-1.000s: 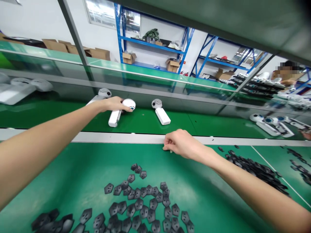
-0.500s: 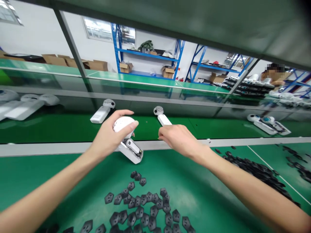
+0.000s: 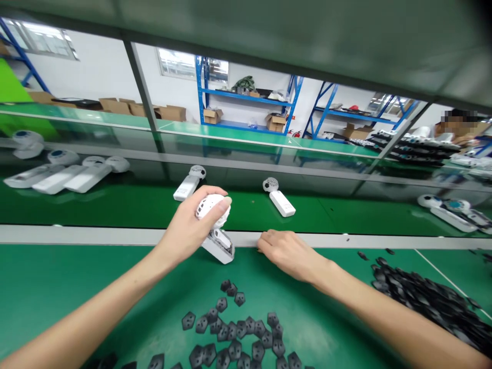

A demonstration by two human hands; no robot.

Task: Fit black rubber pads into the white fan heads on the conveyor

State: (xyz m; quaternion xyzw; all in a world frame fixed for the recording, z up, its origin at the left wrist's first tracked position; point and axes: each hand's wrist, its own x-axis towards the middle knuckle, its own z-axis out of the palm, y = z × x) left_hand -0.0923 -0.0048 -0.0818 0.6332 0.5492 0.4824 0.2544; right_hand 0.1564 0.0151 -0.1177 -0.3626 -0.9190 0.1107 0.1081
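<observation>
My left hand (image 3: 194,218) is closed round the ball-shaped head of a white handheld fan (image 3: 219,251), my thumb across the top. The fan's handle tilts down toward the bench, its inside partly exposed. My right hand (image 3: 282,251) rests by the metal rail (image 3: 246,239), fingers curled under; whatever they may hold is hidden. Beyond it on the green belt (image 3: 238,207) lies another white fan (image 3: 282,203), with a football-patterned head. One more white fan (image 3: 186,188) lies just behind my left hand. Several black pentagon pieces (image 3: 234,350) are spread on the bench in front of me.
A heap of black pieces (image 3: 426,297) lies on the right of the bench. Several fans (image 3: 90,177) lie at the belt's left, others (image 3: 453,215) at its right. A shelf panel (image 3: 246,31) hangs overhead. A person (image 3: 457,130) is at the far right.
My right hand has come off the fan on the belt and drawn back to the rail. My left hand still holds its fan, now turned slightly. The view has shifted.
</observation>
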